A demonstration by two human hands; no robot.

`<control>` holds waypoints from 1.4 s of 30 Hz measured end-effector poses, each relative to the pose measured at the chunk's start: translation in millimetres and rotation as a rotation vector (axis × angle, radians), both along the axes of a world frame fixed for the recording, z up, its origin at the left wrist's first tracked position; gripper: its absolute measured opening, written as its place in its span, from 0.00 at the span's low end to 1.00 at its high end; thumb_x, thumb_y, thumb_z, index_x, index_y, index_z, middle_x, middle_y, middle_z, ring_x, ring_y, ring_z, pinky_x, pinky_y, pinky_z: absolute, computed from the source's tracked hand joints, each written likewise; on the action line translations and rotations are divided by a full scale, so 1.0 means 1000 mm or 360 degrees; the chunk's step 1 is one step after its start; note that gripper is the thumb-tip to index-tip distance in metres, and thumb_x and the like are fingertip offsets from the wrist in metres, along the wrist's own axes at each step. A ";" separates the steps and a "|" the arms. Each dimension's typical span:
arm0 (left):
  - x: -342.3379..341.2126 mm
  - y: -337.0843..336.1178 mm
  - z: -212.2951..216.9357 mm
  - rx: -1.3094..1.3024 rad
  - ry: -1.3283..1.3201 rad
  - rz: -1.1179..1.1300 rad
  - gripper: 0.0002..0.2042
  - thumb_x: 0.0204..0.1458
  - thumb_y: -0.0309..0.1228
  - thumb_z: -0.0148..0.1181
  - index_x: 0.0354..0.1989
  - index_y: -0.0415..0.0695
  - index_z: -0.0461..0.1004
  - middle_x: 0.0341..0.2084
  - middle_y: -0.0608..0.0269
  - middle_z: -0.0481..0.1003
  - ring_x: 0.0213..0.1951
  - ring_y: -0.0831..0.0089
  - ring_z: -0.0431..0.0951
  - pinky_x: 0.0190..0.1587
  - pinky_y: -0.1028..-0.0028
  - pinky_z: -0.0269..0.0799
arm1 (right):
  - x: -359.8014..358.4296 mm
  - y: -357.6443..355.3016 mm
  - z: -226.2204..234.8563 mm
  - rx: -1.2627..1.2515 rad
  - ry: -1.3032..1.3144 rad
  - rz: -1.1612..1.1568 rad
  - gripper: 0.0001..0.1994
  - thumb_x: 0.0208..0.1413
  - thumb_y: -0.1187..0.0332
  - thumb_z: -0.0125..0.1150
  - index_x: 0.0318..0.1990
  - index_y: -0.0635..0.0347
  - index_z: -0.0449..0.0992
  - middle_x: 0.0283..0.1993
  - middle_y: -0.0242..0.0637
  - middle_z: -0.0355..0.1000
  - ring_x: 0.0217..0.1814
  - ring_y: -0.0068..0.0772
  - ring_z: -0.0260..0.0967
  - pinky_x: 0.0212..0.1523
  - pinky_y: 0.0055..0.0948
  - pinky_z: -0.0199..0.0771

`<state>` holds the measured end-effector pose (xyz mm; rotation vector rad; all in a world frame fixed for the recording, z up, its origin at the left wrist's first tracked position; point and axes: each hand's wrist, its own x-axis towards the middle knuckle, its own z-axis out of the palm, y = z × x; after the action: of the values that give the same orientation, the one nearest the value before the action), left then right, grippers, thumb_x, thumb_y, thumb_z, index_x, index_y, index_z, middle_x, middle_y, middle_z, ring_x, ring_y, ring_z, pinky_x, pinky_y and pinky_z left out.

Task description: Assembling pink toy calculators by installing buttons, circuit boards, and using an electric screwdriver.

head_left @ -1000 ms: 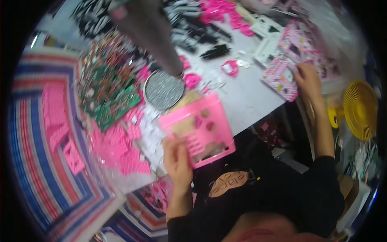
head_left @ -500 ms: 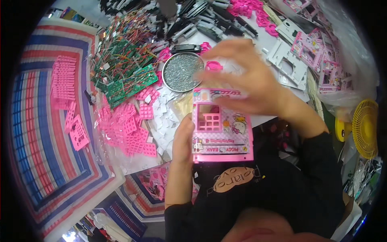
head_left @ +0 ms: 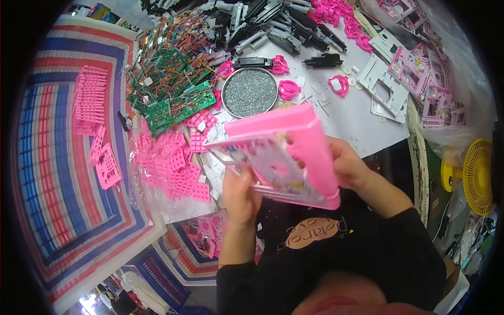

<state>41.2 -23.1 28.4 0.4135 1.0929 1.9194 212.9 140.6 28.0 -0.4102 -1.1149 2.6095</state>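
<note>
- Holding one pink casing (head_left: 319,139) tilted over the near edge of the table (head_left: 362,128): left hand (head_left: 241,197) is gripping its left side, right hand (head_left: 346,164) is closing around its right side, grip partly hidden.
- Risk: printed front (head_left: 273,157) could be scuffing if the left hand is pressing hard; it's blurred, so can't fairly tell how firmly it's sitting.
- Risk: round tin (head_left: 222,95) is sitting just far-left of the casing; a careless swing could be tipping it, spilling its metal bits (head_left: 250,93).
- Counting: one casing in hand, one tin, one yellow fan (head_left: 476,177) at right.
- Pink rings (head_left: 289,90): at least four are lying near the tin; far heap is overlapping too much.
- White plates (head_left: 374,74): at least three, far right.
</note>
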 end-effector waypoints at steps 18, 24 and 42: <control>0.013 -0.002 0.011 -0.0793 0.2244 0.0648 0.40 0.53 0.29 0.65 0.70 0.28 0.50 0.68 0.32 0.49 0.67 0.42 0.55 0.69 0.51 0.48 | -0.039 -0.030 -0.001 0.0675 0.0044 -0.0042 0.22 0.68 0.61 0.50 0.61 0.70 0.67 0.55 0.40 0.73 0.54 0.27 0.70 0.56 0.31 0.71; 0.018 0.006 0.033 -0.0600 0.1109 0.0629 0.43 0.51 0.21 0.63 0.75 0.34 0.45 0.68 0.42 0.57 0.56 0.62 0.69 0.55 0.67 0.67 | -0.044 -0.029 -0.024 0.0226 0.0030 0.0047 0.23 0.70 0.57 0.46 0.61 0.67 0.67 0.54 0.39 0.74 0.50 0.25 0.73 0.52 0.29 0.73; 0.024 -0.014 -0.010 -0.0632 0.0793 0.0237 0.50 0.49 0.19 0.61 0.78 0.41 0.36 0.56 0.56 0.62 0.38 0.80 0.61 0.41 0.80 0.64 | -0.052 -0.021 -0.027 0.0021 0.0121 -0.0160 0.13 0.70 0.61 0.52 0.51 0.61 0.72 0.43 0.28 0.72 0.42 0.14 0.67 0.46 0.19 0.69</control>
<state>65.3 -37.2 18.2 0.6150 1.8339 1.7038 161.3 119.7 1.3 -0.3517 -1.0585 2.5071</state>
